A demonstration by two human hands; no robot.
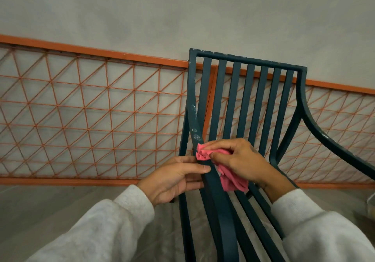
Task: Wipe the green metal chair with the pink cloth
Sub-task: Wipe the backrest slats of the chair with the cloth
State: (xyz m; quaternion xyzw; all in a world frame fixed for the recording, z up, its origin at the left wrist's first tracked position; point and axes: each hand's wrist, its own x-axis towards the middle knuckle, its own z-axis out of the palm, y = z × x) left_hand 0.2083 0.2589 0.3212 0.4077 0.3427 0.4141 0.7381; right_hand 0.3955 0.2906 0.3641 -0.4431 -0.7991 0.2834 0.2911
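Left hand [176, 180] grips green metal chair [221, 207] left rail; right hand [241, 160] pinches pink cloth [231, 180] bunched against rail just above.

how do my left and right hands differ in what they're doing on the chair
The left hand grips the green chair's side bar bare; the right hand pinches the bunched pink cloth against that bar. The left hand sits lower; the right hand sits slightly higher. Both come from pale sleeves and meet at the same bar.
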